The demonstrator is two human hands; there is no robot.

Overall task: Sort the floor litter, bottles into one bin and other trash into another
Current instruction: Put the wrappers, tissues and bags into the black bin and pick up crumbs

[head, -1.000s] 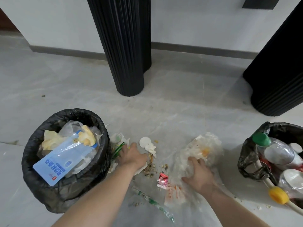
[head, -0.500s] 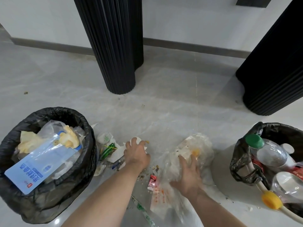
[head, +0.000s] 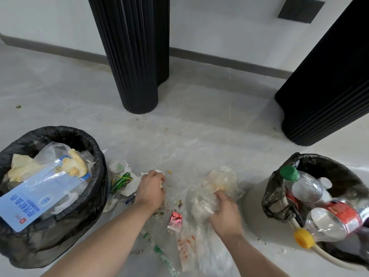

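Observation:
Litter lies on the grey floor between two black-lined bins. My left hand (head: 151, 191) is closed over white crumpled paper (head: 131, 185) beside green-printed wrappers (head: 121, 179). My right hand (head: 225, 213) grips a crumpled clear plastic bag (head: 221, 182) with orange food smears. A small red wrapper (head: 175, 217) and a long green-printed clear sleeve (head: 161, 254) lie between my arms. The left bin (head: 95, 198) holds bags, tissue and a blue packet. The right bin (head: 273, 194) holds plastic bottles, one with a green cap (head: 289, 173) and one with a yellow cap (head: 303, 237).
Two black ribbed columns stand behind, one (head: 135, 56) straight ahead and one (head: 327, 80) at the right. Food crumbs (head: 159, 213) are scattered by my left wrist. A grey skirting board (head: 229, 60) runs along the white wall.
My left hand moved right from the green wrappers onto the white paper and closed. My right hand closed and bunched the clear bag. The view shifted a little.

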